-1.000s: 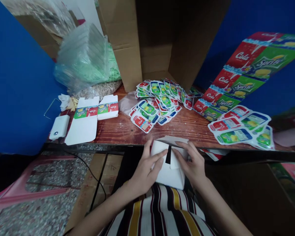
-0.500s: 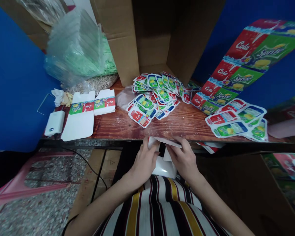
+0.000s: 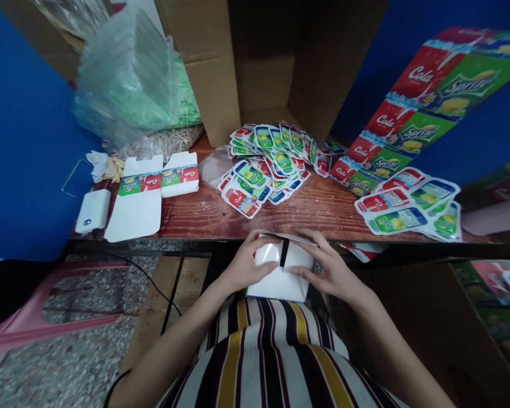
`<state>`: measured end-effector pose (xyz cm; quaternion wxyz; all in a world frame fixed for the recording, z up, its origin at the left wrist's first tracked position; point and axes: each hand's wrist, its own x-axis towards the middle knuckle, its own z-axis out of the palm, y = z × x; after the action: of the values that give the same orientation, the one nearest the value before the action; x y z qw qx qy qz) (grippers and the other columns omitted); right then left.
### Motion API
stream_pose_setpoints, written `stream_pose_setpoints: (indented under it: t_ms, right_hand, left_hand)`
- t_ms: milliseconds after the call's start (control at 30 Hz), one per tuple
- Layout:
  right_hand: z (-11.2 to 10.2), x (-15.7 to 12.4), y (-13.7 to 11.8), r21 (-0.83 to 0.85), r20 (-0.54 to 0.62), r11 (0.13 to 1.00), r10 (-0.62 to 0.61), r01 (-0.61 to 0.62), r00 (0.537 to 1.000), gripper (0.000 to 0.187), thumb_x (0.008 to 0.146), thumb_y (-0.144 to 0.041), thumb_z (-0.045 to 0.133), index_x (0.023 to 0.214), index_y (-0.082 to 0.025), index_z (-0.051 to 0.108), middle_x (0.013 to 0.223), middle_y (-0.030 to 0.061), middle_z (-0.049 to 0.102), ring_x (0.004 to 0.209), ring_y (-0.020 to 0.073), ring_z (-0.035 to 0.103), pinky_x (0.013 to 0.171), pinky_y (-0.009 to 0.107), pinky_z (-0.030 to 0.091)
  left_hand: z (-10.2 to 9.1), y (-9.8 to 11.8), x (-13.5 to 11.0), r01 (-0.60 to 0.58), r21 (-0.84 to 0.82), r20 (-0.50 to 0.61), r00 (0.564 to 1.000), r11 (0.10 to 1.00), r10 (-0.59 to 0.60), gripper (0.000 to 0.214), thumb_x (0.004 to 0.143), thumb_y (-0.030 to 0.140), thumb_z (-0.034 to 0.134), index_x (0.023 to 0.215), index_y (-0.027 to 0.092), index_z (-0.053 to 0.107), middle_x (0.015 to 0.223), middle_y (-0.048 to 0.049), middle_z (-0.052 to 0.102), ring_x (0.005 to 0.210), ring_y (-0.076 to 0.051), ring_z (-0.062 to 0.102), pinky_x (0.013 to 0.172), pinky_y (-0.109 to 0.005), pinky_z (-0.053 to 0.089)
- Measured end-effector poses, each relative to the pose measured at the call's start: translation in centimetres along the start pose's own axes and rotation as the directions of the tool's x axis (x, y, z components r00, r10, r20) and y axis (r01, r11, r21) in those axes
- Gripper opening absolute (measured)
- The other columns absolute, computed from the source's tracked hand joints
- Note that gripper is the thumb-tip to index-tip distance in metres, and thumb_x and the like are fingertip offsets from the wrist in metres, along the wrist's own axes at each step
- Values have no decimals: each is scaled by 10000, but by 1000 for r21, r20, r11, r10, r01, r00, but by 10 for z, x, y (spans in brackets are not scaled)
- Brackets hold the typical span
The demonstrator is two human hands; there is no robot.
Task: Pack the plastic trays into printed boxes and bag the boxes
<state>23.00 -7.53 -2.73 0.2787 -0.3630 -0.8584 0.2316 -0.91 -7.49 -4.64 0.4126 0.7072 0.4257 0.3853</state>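
At the table's front edge, over my lap, I hold a small carton (image 3: 276,284) with its white inner faces toward me. My left hand (image 3: 249,262) grips its left side, thumb across a white flap. On the right side my right hand (image 3: 325,263) is closed around it, thumb on the near face and fingers over the upper panel. A dark gap shows between the two white flaps. The carton's far side is hidden from me.
Printed pouches (image 3: 266,164) lie heaped mid-table, with several more (image 3: 408,204) at the right. Flat carton blanks (image 3: 136,212) and a white power bank (image 3: 93,211) sit at left. Stacked cola-and-Sprite boxes (image 3: 408,122) lean at right. Behind stands a large cardboard box (image 3: 212,73).
The carton's white flaps have been folded inward, so its near face now looks closed except for a dark gap. Both hands have spread slightly around it.
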Motion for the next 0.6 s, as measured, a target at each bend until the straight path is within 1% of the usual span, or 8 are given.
stream_pose_setpoints:
  t_ms: [67,167,233,300,367,467,533,600]
  right_hand:
    - [9,2,4,-67,-51,998,-4,1,999,547,906,-307,641,1409,-264,428,1422,138,398,1321,301,402,1065,516,404]
    - [21,4,5,-135,-105,991,-23,8,994,475,922,-216,600,1371,-256,447,1435,146,364,1319,299,395,1048,526,417]
    - [24,5,3,-157,-117,988,-34,16,993,438,923,-171,581,1338,-243,463,1445,150,347,1326,298,387,1046,525,422]
    - [24,5,1,-166,-109,986,-40,22,993,411,916,-170,592,1306,-230,477,1457,153,336,1329,302,383,1045,528,425]
    - [22,4,0,-165,-95,986,-45,29,994,367,910,-199,614,1258,-222,502,1471,155,327,1330,308,386,1038,533,431]
    - [21,1,0,-162,-88,986,-55,40,995,284,902,-237,637,1167,-216,538,1489,153,321,1335,321,389,1027,549,437]
    - [23,-1,0,-178,-103,983,-67,48,992,242,899,-235,640,1120,-209,547,1487,156,331,1338,328,389,1027,564,431]
    - [26,-3,-1,-201,-127,979,-72,46,989,214,898,-214,636,1093,-202,548,1488,163,329,1340,332,388,1025,573,428]
  left_hand:
    - [4,1,2,27,21,-76,997,999,-25,436,715,128,721,1134,191,616,1171,-88,564,1142,-244,553,1039,-406,423]
    - [8,3,4,52,51,-130,990,997,-45,448,696,58,688,1114,184,592,1129,-75,585,1101,-236,565,1005,-393,437]
    - [10,5,5,76,91,-161,985,993,-61,426,694,29,656,1085,178,577,1116,-73,583,1092,-236,567,992,-389,442]
    - [11,8,5,104,141,-182,980,985,-77,392,695,12,624,1043,179,557,1089,-69,577,1069,-236,574,970,-387,455]
    - [12,9,4,126,192,-176,980,973,-93,365,701,18,610,1016,186,532,1076,-70,566,1055,-244,577,951,-392,468]
    - [15,10,0,159,306,-156,981,939,-115,362,725,20,559,1034,197,495,1116,-88,540,1070,-266,573,941,-413,477]
    - [18,9,-3,168,381,-140,982,909,-123,380,735,5,505,1058,202,477,1138,-100,516,1067,-270,577,930,-420,483]
    - [18,8,-6,168,397,-125,984,903,-128,379,749,19,494,1078,205,465,1150,-103,501,1067,-270,578,927,-421,486]
